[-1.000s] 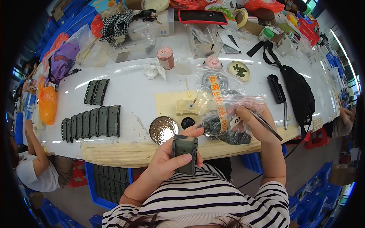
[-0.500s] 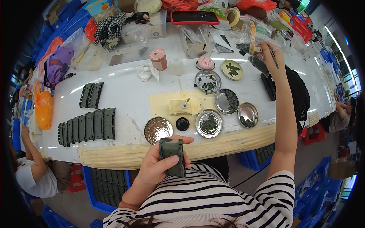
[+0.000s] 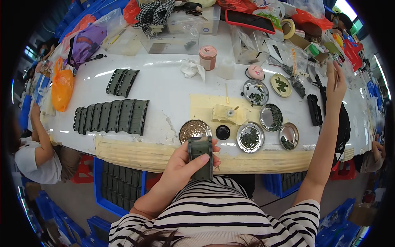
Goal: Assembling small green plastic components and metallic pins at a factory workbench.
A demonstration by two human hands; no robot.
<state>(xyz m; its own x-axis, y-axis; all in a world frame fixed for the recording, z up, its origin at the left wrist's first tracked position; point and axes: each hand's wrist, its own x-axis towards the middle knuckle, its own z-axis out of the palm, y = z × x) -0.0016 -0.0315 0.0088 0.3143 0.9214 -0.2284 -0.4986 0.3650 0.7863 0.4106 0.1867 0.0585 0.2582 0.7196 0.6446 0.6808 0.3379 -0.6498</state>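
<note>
In front of my chest, my left hand [image 3: 181, 162] is closed round a dark green ribbed plastic part [image 3: 200, 156], thumb across its face. My right hand [image 3: 336, 84] is raised at the far right, above the table's right side. A thin pair of tweezers [image 3: 337, 83] seems to lie between its fingers. Left of that hand rests a clear bag of dark green pieces [image 3: 298, 84], apart from the fingers. Several metal dishes hold small green parts, among them one nearer dish [image 3: 262, 145]; a dish of brass-coloured bits [image 3: 182, 132] stands just beyond my left hand.
Several matching green parts [image 3: 111, 116] stand in rows at the left. A cream block with a small post [image 3: 225, 114] sits mid-table beside a black round dish [image 3: 223, 132]. Blue crates [image 3: 98, 181] are below the table edge. Another person [image 3: 39, 158] sits at the left.
My right hand has let go of the clear bag and moved right, away from it. My left hand still holds the green part. The whole view has shifted.
</note>
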